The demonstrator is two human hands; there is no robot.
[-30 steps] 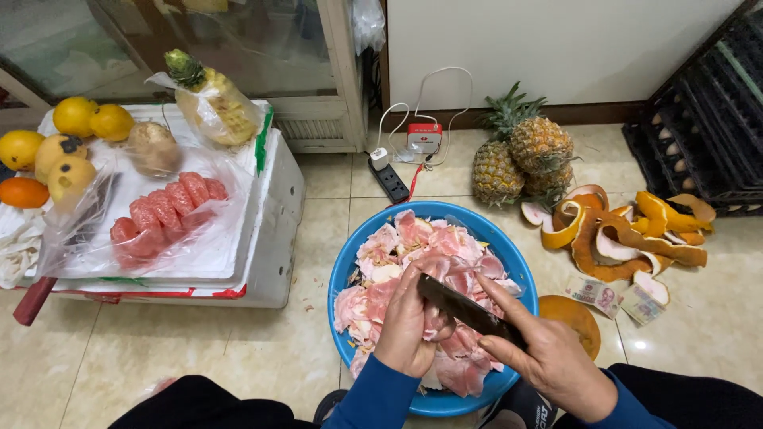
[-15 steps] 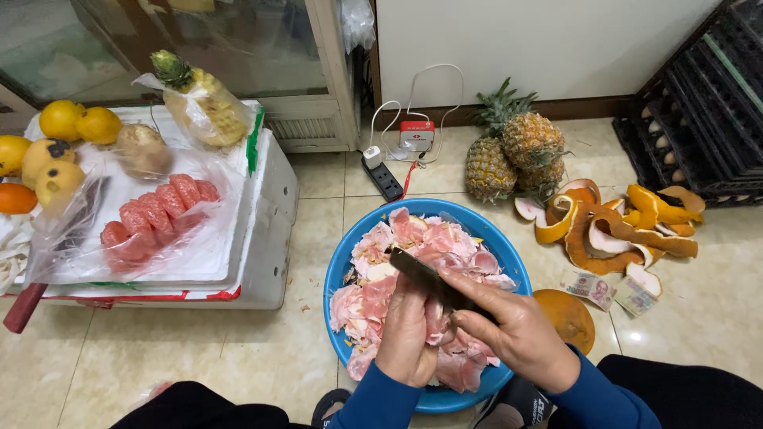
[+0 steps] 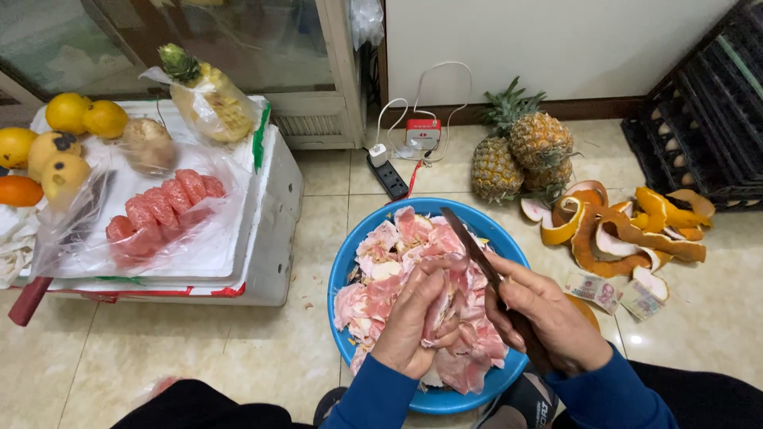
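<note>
A blue basin (image 3: 347,270) on the tiled floor is heaped with pink pomelo pith and membrane scraps (image 3: 389,246). My left hand (image 3: 413,322) is closed around a piece of pink pomelo flesh (image 3: 445,306) above the basin. My right hand (image 3: 548,322) grips a dark-bladed knife (image 3: 469,242), its blade pointing up and left over the scraps, right beside the held piece.
Left, a white foam box (image 3: 274,230) carries peeled pink segments in a plastic bag (image 3: 159,210), yellow fruit (image 3: 71,119), a bagged pineapple (image 3: 207,95) and a red-handled knife (image 3: 32,298). Two pineapples (image 3: 520,155), orange peels (image 3: 612,226), banknotes (image 3: 616,294), a power strip (image 3: 389,176) and black crates (image 3: 707,111) lie right.
Both hands shifted slightly right and down over the basin. The knife blade swung more upright, and the left hand has closed tighter on the pomelo piece.
</note>
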